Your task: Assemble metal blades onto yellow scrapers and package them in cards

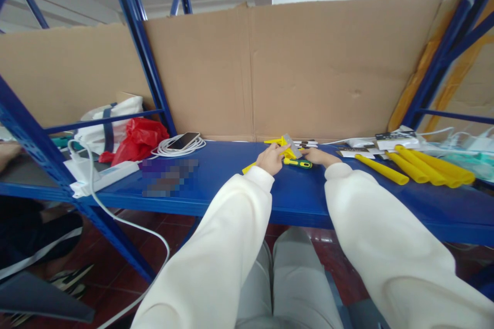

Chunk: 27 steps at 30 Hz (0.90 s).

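My left hand (270,159) is closed on a yellow piece with a flat grey plate (292,146), which looks like a scraper head. The piece is tilted just above the blue shelf. From the other side, the fingertips of my right hand (319,157) meet the lower right edge of the plate; its fingers are bent and partly hidden. Below the plate, between the hands, lies a yellow-and-green tool handle (298,163), like a screwdriver's. A yellow strip (248,168) sticks out by my left wrist. Small printed cards (306,143) lie behind the plate.
Several yellow tubes (382,169) and packets (397,139) lie on the right of the blue shelf (219,164). A phone (184,140) rests on a coiled white cable (170,149). Further left are a red bag (142,138) and a power strip (111,175). Cardboard (309,72) stands behind.
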Motion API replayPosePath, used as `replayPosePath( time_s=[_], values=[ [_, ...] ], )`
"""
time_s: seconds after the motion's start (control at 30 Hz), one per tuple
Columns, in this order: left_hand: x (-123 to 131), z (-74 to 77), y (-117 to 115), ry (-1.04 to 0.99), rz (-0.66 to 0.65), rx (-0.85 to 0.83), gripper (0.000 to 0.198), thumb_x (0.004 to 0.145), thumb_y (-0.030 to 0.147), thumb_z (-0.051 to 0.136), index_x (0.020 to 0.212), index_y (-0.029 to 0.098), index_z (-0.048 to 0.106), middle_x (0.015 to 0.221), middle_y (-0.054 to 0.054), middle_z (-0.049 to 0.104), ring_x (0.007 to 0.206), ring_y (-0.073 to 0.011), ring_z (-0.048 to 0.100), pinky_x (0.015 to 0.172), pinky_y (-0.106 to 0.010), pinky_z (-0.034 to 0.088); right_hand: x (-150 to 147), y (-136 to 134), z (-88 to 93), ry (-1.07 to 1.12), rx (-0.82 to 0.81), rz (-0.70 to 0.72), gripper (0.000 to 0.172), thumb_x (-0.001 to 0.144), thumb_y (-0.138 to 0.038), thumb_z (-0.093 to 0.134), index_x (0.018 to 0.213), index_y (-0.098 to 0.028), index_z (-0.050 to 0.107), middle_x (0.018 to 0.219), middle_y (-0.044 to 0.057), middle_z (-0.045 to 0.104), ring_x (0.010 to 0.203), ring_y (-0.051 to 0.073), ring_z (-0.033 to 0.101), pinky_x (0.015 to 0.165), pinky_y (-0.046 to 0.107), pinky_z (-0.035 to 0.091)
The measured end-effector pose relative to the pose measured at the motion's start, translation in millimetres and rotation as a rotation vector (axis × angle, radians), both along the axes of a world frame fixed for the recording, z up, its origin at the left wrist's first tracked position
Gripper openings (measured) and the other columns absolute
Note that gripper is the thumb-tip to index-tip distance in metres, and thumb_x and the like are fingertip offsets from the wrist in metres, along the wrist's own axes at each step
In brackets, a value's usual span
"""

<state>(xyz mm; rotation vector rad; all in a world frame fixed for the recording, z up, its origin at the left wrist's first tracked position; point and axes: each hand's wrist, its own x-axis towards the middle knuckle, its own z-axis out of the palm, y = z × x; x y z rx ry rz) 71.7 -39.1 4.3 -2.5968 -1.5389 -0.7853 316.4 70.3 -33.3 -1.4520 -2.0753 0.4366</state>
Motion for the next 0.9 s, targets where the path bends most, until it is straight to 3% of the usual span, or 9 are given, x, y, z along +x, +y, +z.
replayPosePath(
  time_s=[0.3, 0.5, 0.67, 0.9],
  values=[
    [0.8, -1.3, 1.3, -0.015, -0.010, -0.002, 0.056, 0.098, 0.015, 0.051, 0.150, 0.034, 0.055, 0.126, -0.005, 0.065, 0.120, -0.0193, 0.064, 0.102, -0.027, 0.051, -13.4, -21.2, 12.2, 0.007, -0.081, 0.022, 0.031, 0.071, -0.007, 0.064, 0.087, -0.025, 0.083, 0.106, 0.003, 0.082, 0.109, 0.029, 0.072, 0.106, 0.042, 0.052],
    [1.2, 0.6, -2.0, -0.052, -0.013, -0.015, 0.055, 0.098, 0.013, 0.051, 0.148, 0.033, 0.058, 0.126, -0.005, 0.065, 0.120, -0.0193, 0.064, 0.102, -0.026, 0.051, -25.2, -40.6, 25.1, -0.226, -0.093, -0.054, 0.039, 0.077, -0.005, 0.055, 0.103, -0.017, 0.082, 0.118, 0.006, 0.079, 0.110, 0.025, 0.073, 0.102, 0.033, 0.054],
    [1.5, -0.4, -1.3, -0.069, -0.020, -0.006, 0.055, 0.097, 0.013, 0.052, 0.148, 0.032, 0.059, 0.126, -0.005, 0.065, 0.119, -0.0197, 0.064, 0.102, -0.026, 0.051, -34.9, -55.2, 32.0, -0.259, -0.078, -0.092, 0.048, 0.077, -0.003, 0.056, 0.118, -0.014, 0.077, 0.126, 0.010, 0.076, 0.114, 0.028, 0.072, 0.103, 0.034, 0.054],
    [1.2, -1.9, 0.4, -0.070, -0.020, 0.000, 0.054, 0.097, 0.015, 0.052, 0.148, 0.033, 0.059, 0.127, -0.005, 0.065, 0.120, -0.0196, 0.064, 0.101, -0.026, 0.051, -36.9, -55.9, 29.9, -0.294, -0.095, 0.019, 0.048, 0.080, -0.002, 0.051, 0.114, -0.017, 0.081, 0.119, 0.007, 0.079, 0.112, 0.030, 0.072, 0.105, 0.040, 0.054]
  ],
)
